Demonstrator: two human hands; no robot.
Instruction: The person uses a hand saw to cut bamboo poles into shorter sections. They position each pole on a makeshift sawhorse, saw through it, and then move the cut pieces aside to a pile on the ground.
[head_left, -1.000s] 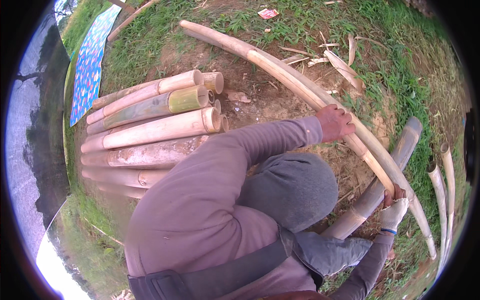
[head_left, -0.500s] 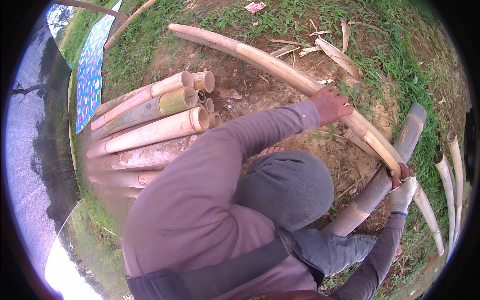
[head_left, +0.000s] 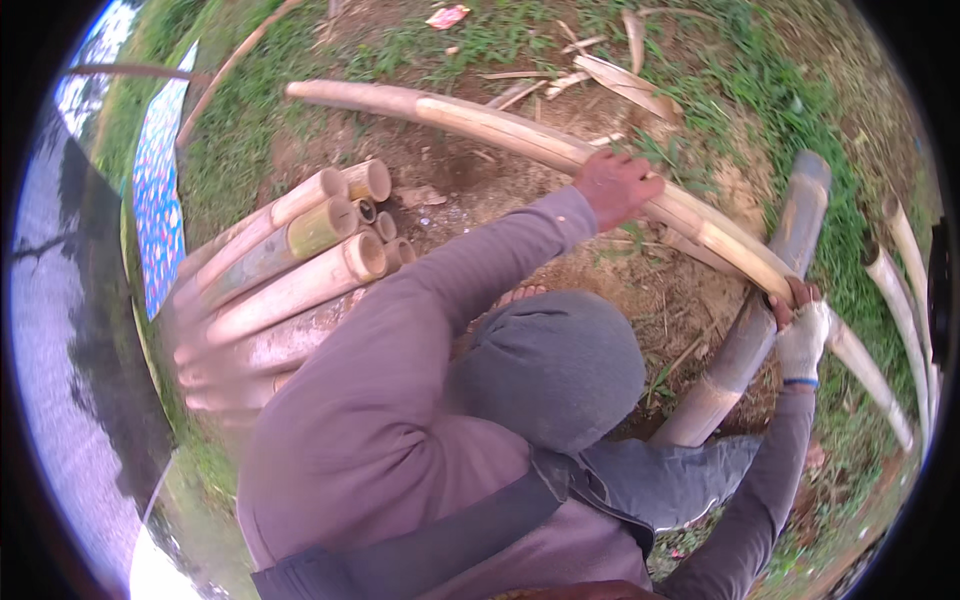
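A long pale bamboo pole (head_left: 490, 128) slants across the view from the far left to the right. My bare left hand (head_left: 617, 190) wraps over it past its middle. At its near right end my right hand (head_left: 803, 335), in a whitish fingerless-looking glove, has its bare fingers closed around the pole. That end passes over a thick grey-brown bamboo log (head_left: 725, 350) lying on the ground. The undersides of both grips are hidden.
Cut bamboo logs (head_left: 345, 262) are stacked at left. A blue patterned cloth (head_left: 160, 200) and dark sheeting lie beyond. Split bamboo pieces (head_left: 625, 85) are scattered on the grass ahead. Thinner poles (head_left: 905, 290) lie at far right. My knee (head_left: 550, 365) is bent below.
The whole view has shifted and turned slightly, so the pole, logs and cloth appear further left. Both hands keep about the same places on the pole.
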